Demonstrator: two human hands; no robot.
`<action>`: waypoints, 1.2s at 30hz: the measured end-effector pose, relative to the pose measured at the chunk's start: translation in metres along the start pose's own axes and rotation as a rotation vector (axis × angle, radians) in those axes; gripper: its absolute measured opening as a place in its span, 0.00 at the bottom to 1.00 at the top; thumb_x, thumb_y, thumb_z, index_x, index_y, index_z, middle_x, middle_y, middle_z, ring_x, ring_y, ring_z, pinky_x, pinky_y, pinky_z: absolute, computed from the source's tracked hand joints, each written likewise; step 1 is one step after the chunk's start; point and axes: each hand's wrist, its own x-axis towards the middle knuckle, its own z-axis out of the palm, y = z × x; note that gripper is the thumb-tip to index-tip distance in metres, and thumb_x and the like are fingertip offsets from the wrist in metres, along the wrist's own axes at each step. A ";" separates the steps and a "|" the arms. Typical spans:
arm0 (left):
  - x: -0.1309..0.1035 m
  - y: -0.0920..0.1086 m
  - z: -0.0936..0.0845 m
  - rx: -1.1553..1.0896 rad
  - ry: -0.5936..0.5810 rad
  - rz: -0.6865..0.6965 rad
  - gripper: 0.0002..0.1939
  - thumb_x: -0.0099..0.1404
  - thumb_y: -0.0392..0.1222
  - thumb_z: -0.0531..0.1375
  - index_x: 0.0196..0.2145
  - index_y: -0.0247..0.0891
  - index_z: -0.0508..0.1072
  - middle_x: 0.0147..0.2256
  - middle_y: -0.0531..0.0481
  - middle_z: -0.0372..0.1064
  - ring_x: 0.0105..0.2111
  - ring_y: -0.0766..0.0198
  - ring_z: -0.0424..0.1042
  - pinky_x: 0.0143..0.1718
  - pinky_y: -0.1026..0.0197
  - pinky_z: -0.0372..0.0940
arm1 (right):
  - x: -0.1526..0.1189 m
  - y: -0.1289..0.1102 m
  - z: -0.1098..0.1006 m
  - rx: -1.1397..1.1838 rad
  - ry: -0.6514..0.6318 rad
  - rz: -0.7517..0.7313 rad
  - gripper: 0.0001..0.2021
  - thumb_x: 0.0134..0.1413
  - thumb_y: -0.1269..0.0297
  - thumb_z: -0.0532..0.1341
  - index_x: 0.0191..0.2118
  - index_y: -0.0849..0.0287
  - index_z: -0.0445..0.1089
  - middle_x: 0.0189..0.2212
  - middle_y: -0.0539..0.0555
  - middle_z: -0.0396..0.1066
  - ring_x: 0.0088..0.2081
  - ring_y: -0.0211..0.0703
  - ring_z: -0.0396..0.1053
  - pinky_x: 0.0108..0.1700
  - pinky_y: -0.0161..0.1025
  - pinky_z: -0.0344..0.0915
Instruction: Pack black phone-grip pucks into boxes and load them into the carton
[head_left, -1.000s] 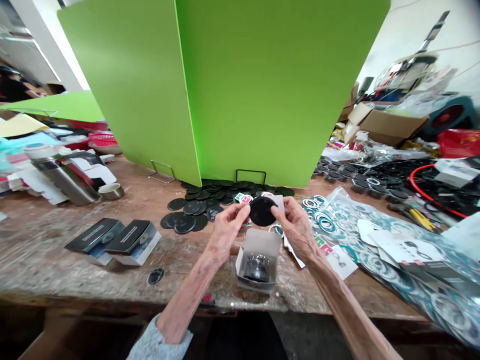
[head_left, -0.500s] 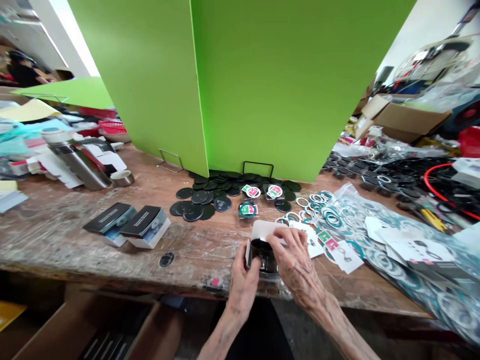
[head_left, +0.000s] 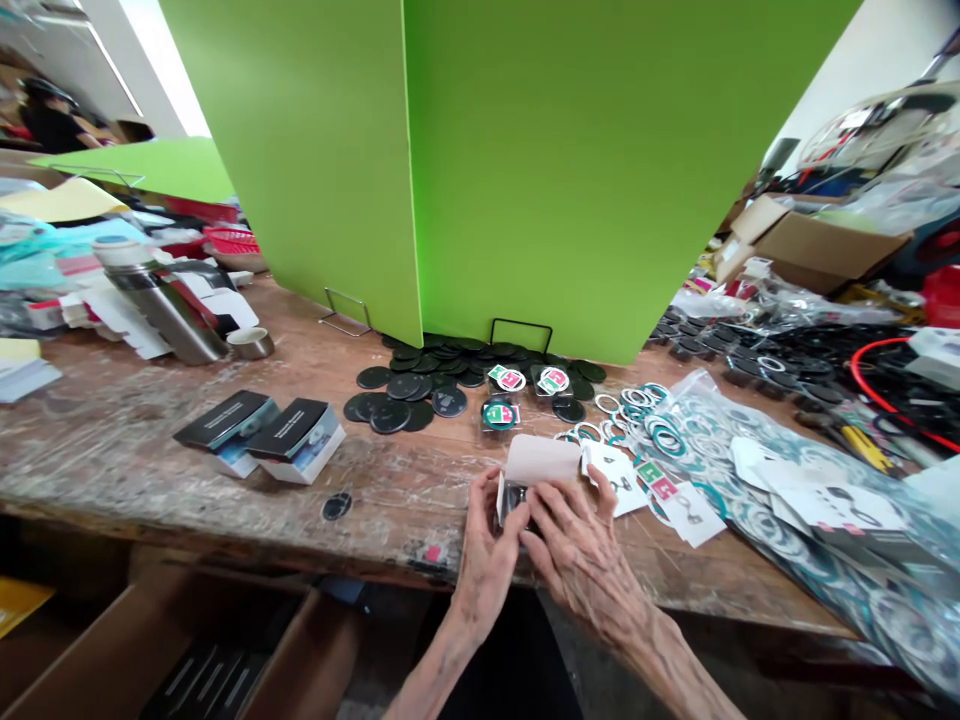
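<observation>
The bench [head_left: 405, 485] is worn, scuffed wood; the box flap [head_left: 544, 458] looks like matt pale card. Black discs [head_left: 390, 417] have smooth, faintly glossy faces. The flask [head_left: 176, 315] is shiny metal, the bag [head_left: 701, 388] clear, crinkled plastic.

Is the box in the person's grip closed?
No, the box has its white flap standing raised, with part of its dark interior showing.

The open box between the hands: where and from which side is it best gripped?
The box is probably best held by its left side, coming from the left, where the left hand sits: that side stands upright. The raised lid flap looks thin and could bend; the right hand covers much of the opening.
</observation>
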 end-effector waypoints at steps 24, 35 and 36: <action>0.026 0.014 -0.055 0.496 -0.447 0.436 0.21 0.59 0.45 0.64 0.50 0.43 0.66 0.54 0.42 0.58 0.56 0.51 0.61 0.57 0.48 0.60 | -0.036 0.027 0.011 0.321 -0.002 0.136 0.20 0.63 0.63 0.56 0.59 0.54 0.56 0.63 0.62 0.53 0.65 0.54 0.49 0.63 0.64 0.50; 0.028 0.027 -0.052 0.706 -0.495 0.601 0.13 0.67 0.37 0.56 0.49 0.44 0.71 0.55 0.44 0.63 0.55 0.59 0.66 0.57 0.54 0.63 | -0.029 0.021 0.010 0.180 0.017 0.117 0.21 0.64 0.72 0.52 0.62 0.54 0.57 0.57 0.61 0.57 0.62 0.51 0.54 0.58 0.56 0.63; 0.028 0.026 -0.053 0.706 -0.487 0.621 0.12 0.67 0.36 0.56 0.48 0.44 0.72 0.55 0.45 0.64 0.55 0.59 0.66 0.56 0.54 0.64 | -0.029 0.021 0.009 0.170 0.009 0.109 0.21 0.64 0.72 0.51 0.61 0.54 0.57 0.57 0.61 0.57 0.62 0.51 0.54 0.58 0.56 0.63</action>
